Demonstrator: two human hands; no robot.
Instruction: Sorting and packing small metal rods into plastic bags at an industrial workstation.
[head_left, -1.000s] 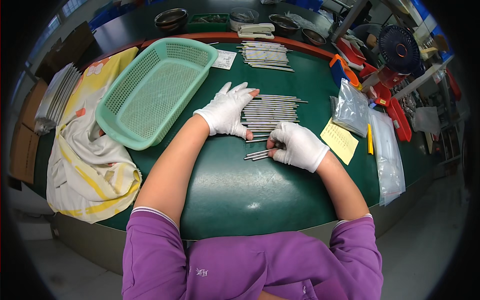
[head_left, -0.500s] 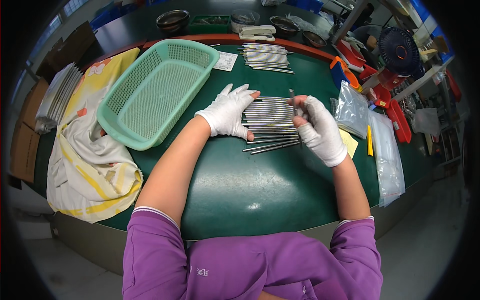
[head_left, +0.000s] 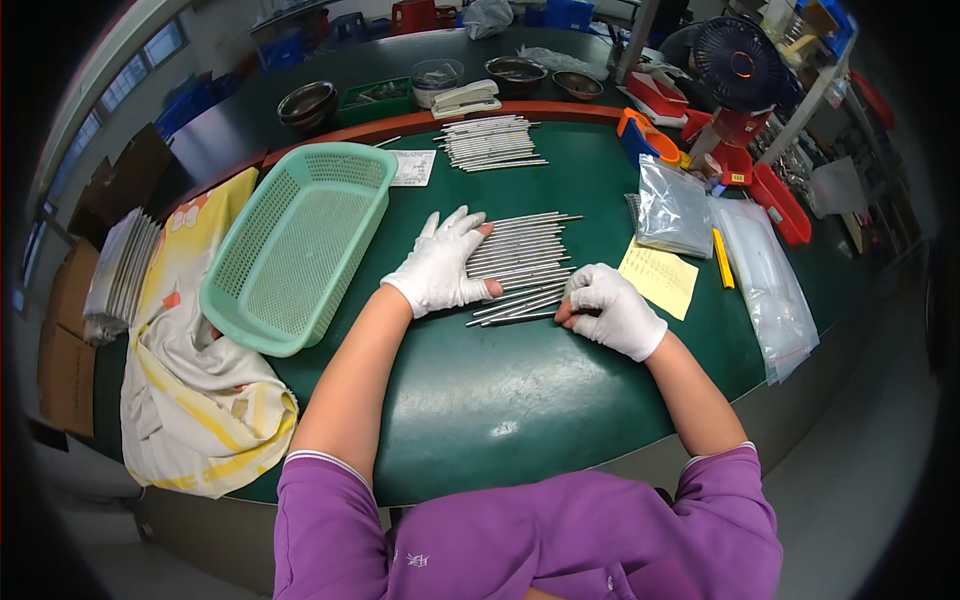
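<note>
Thin silvery metal rods [head_left: 522, 245] lie side by side in a row on the green table, the nearest ones slightly slanted. My left hand [head_left: 438, 262], in a white glove with bare thumb and index fingertips, is spread flat along their left ends, thumb and index finger touching the row. My right hand [head_left: 612, 312], gloved the same way, is closed with its fingertips pinching the right end of the nearest metal rod [head_left: 525, 319]. Behind this row lies a second bundle of similar rods [head_left: 490, 143].
A pale green plastic basket [head_left: 225, 318] stands left of my left hand, beside a yellow and white cloth [head_left: 215, 415]. On the right are a yellow paper [head_left: 660, 278], clear plastic bags [head_left: 678, 205], a yellow cutter [head_left: 723, 260] and a fan [head_left: 740, 62]. A stapler [head_left: 467, 99] sits behind.
My right hand has come down toward me, and the rod it held upright now lies at the near side of the row. My left hand stays by the left ends. The view has shifted.
</note>
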